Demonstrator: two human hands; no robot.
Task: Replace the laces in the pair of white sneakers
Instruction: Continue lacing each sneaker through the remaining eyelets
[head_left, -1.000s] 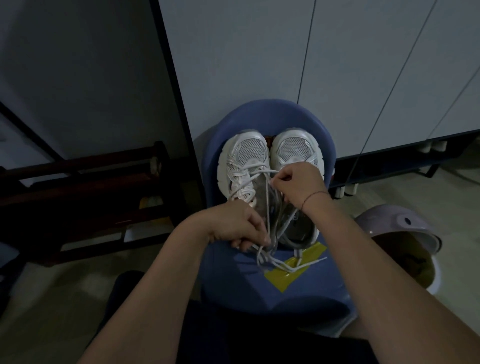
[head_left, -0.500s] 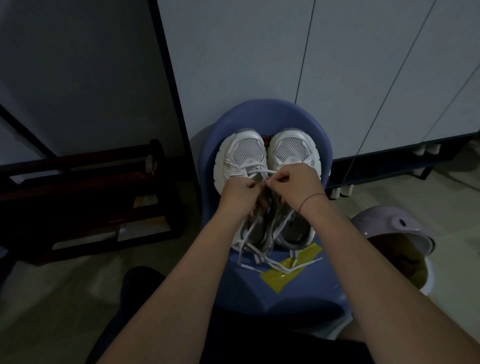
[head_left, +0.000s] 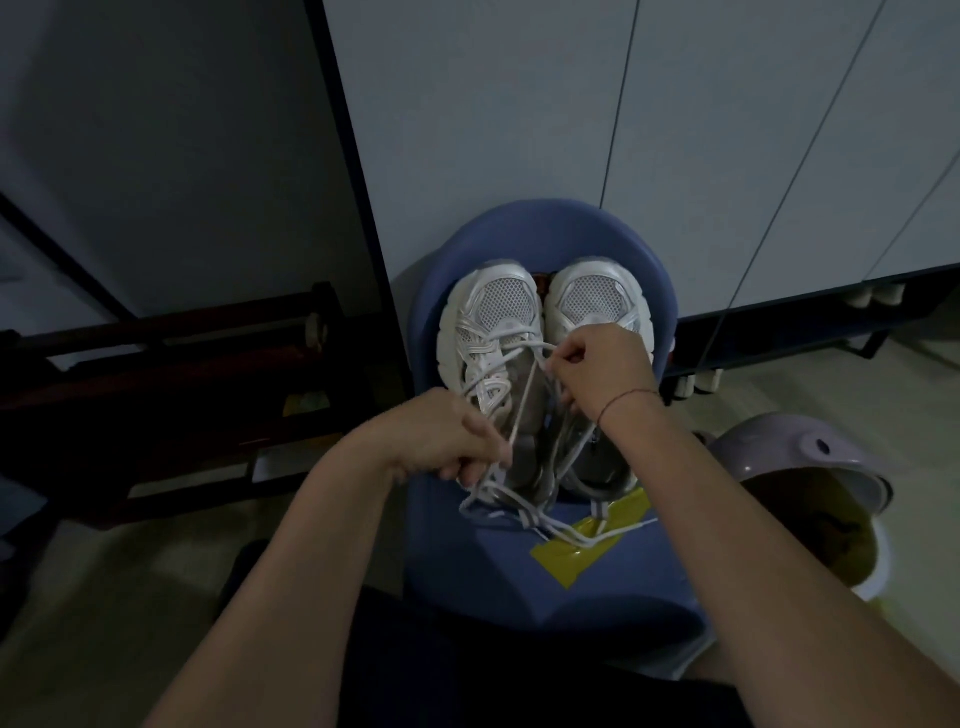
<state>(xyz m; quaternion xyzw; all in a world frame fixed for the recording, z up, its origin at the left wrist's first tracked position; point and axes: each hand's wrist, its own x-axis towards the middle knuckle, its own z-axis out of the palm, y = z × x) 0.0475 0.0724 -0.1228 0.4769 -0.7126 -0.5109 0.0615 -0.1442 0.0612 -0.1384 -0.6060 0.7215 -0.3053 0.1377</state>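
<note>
Two white sneakers stand side by side, toes away from me, on a blue chair seat (head_left: 613, 587). The left sneaker (head_left: 493, 332) is partly laced with a white lace (head_left: 524, 400). My left hand (head_left: 441, 436) grips that lace near the shoe's heel and holds it taut. My right hand (head_left: 602, 374) pinches the lace up by the eyelets, lying over the right sneaker (head_left: 592, 301). Loose lace ends (head_left: 561, 530) trail on the seat in front of the shoes.
Yellow tape (head_left: 582, 551) is stuck on the seat. A lilac bin (head_left: 810, 499) with an open lid stands at the right. A dark wooden rack (head_left: 171, 395) is at the left. White cabinet doors (head_left: 571, 130) rise behind the chair.
My left hand has moved from the eyelets back toward me and down, drawing the lace taut. My right hand stays at the eyelets.
</note>
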